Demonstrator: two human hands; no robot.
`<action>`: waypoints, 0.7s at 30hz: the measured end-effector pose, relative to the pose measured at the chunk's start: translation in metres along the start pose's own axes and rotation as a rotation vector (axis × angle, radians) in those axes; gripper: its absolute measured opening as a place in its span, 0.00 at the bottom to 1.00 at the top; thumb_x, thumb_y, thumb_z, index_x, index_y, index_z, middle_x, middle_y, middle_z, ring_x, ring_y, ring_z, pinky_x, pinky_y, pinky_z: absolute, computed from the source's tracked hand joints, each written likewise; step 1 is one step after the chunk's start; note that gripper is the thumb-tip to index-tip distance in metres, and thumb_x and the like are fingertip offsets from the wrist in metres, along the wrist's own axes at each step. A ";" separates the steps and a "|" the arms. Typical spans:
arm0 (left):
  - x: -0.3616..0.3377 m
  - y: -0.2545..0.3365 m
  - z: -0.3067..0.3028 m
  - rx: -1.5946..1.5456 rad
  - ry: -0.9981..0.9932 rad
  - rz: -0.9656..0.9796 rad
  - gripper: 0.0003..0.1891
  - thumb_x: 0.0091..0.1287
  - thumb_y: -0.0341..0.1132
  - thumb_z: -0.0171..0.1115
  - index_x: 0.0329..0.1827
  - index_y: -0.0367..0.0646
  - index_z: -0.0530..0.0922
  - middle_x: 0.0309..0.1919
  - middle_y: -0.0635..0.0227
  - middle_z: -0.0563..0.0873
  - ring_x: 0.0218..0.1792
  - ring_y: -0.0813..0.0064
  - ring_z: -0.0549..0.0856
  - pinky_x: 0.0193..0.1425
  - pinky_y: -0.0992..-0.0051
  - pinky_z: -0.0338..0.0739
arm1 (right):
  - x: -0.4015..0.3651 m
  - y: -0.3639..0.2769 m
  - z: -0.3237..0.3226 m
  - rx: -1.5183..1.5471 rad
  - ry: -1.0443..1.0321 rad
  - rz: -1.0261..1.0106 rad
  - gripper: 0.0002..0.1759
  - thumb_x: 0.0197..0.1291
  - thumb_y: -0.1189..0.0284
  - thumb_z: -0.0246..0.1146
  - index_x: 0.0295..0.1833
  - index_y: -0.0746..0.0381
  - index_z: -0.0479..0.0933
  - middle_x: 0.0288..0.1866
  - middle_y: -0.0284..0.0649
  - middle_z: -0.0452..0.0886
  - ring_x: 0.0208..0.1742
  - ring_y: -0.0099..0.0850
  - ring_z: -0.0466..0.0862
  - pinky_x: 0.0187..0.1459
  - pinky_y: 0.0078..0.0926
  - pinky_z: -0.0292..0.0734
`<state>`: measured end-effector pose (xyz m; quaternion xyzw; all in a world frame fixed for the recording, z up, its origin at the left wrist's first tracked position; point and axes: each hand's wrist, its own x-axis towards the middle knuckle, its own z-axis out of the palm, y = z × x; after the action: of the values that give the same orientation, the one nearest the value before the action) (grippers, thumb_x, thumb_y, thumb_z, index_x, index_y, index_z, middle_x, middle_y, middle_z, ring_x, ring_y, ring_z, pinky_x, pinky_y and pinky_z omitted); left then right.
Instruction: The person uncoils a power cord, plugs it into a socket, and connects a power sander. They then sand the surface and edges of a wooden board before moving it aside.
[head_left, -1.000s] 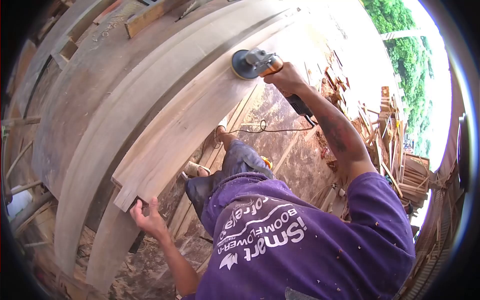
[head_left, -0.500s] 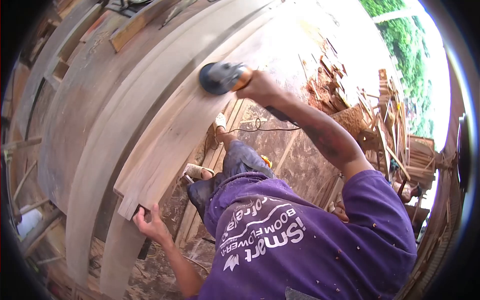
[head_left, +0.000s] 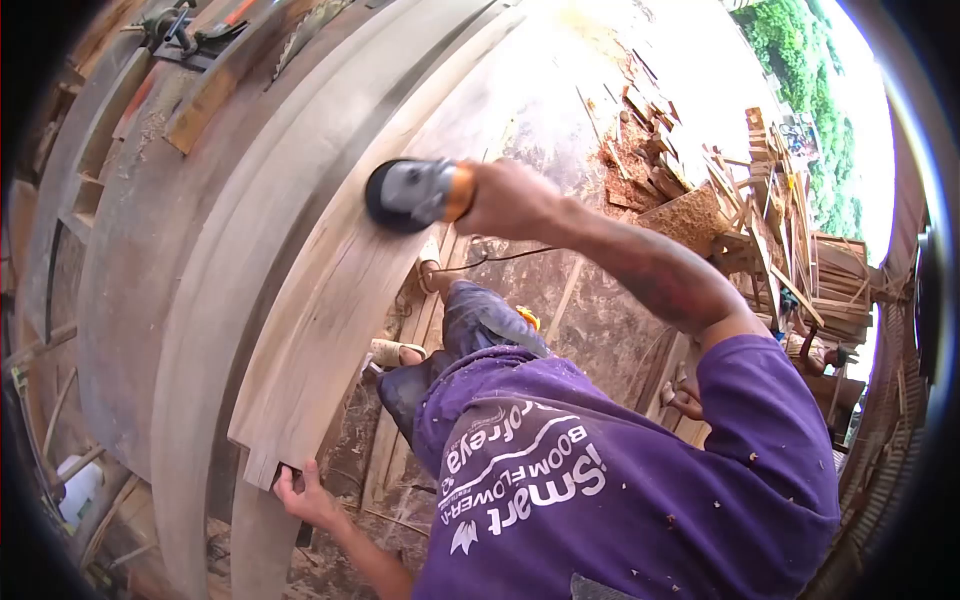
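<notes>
My right hand (head_left: pixel 512 203) is wrapped round an angle grinder (head_left: pixel 428 192) with a grey head, an orange band and a dark round disc. The disc lies against the upper face of a long, pale wooden plank (head_left: pixel 330 300), about midway along it. At the plank's near, notched end, my left hand (head_left: pixel 308 497) grips the corner, fingers curled at a small dark slot. The grinder's head is slightly blurred. Under this plank lies another board (head_left: pixel 258 545), mostly covered.
Curved boards (head_left: pixel 200 400) lie alongside on a broad wooden surface (head_left: pixel 120 330). A cord (head_left: pixel 490 259) crosses above the floor. Wood scraps (head_left: pixel 650 150) and sawdust pile up at right, near stacked offcuts (head_left: pixel 840 290). Another person's hand (head_left: pixel 815 355) shows at far right.
The grinder and my right hand have moved along the plank toward its near end. My left hand keeps hold of the notched end, and the view has shifted a little.
</notes>
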<state>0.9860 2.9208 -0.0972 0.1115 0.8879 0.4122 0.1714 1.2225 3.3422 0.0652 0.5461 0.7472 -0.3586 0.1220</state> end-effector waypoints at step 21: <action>0.007 0.036 -0.011 -0.058 -0.107 -0.244 0.22 0.52 0.18 0.72 0.51 0.23 0.77 0.44 0.61 0.80 0.45 0.68 0.81 0.53 0.70 0.79 | 0.123 0.166 -0.114 0.257 0.357 0.148 0.15 0.50 0.64 0.67 0.38 0.63 0.85 0.26 0.39 0.82 0.25 0.24 0.79 0.26 0.26 0.76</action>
<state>0.9775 2.9378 -0.0642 0.0193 0.8722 0.4070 0.2706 1.3506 3.5320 0.0091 0.6652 0.6631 -0.3385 -0.0569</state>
